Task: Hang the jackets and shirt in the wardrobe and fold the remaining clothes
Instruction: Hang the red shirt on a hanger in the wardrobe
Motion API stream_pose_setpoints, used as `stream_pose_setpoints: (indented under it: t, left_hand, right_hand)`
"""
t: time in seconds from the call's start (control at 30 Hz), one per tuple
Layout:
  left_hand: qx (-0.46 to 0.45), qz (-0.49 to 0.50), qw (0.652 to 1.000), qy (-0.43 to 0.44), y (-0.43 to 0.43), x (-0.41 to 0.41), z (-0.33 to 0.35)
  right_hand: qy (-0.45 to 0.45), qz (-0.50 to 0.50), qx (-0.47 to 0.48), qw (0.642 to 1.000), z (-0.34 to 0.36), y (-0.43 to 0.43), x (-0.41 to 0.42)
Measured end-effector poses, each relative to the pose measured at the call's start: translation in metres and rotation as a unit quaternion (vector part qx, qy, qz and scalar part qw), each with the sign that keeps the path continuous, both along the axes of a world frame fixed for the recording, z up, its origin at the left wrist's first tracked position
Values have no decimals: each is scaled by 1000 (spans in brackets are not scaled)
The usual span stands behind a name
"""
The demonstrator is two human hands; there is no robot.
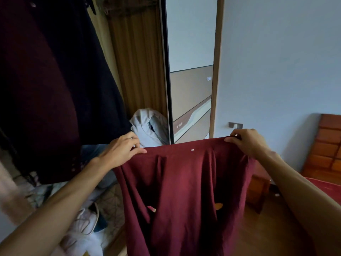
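Pinching maroon garment (186,182) top edge: left hand (120,150), right hand (247,143).

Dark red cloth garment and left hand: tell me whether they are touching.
Touching. Head view shows the left hand pinching the top edge of the dark red cloth garment between thumb and fingers.

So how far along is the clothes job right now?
Partly done: dark garments hang in the wardrobe. In hand: the left hand and right hand pinch the top edge of the maroon garment, holding it spread. Left: probably the grey bundle and the heap below.
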State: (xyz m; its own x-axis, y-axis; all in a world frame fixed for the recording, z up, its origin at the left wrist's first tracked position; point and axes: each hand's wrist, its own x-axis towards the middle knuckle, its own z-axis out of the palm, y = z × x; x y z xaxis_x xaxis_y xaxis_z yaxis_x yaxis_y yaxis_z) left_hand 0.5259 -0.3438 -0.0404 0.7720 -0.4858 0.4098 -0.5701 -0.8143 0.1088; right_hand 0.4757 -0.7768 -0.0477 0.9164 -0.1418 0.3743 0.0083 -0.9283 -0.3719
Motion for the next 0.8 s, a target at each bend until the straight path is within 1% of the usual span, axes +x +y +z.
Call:
stream_pose_setpoints:
  t: [0.07,0.13,0.2,0.27,0.33,0.37,0.4,0.43,0.47,0.5,0.57,0.63,0.7,0.8]
  left_hand:
    - [17,42,999,-15,-6,16,4]
    - [36,107,993,-39,-13,31,12]
    - [53,167,984,-34,-22,46,21]
    - [16,212,977,14,-33,59,32]
    - [-65,245,964,85,-43,73,45]
    - [-115,258,951,124,-49,78,52]
    - [-177,270,931,171,-57,82,59]
    - [-247,280,899,228,-66,84,65]
    - [-318,281,860,284,-75,86,72]
    - [-376,272,824,324,-83,88,77]
    - [-461,249,777,350,-96,94,90]
    - [-512,239,746,353,-104,98,109]
    - [-544,226,729,349,-112,100,131]
    - [-570,218,720,331,-115,102,163]
  right_hand:
    - [-13,30,-8,999,2,-5,29]
    - [-31,69,-13,997,7,-7,57]
    - [-34,86,10,996,14,-10,85]
    - [-20,113,40,993,24,-11,113]
    - [19,149,56,987,39,-1,140]
    - [40,169,60,983,49,8,150]
    - [58,188,70,978,59,18,159]
    - [70,205,88,972,69,30,168]
    - [78,220,113,966,78,42,176]
    - [83,237,144,957,87,55,182]
    - [88,289,214,929,106,85,189]
    - [86,350,269,893,123,116,195]
    - [72,390,291,870,137,147,200]
    - [42,401,291,867,156,183,210]
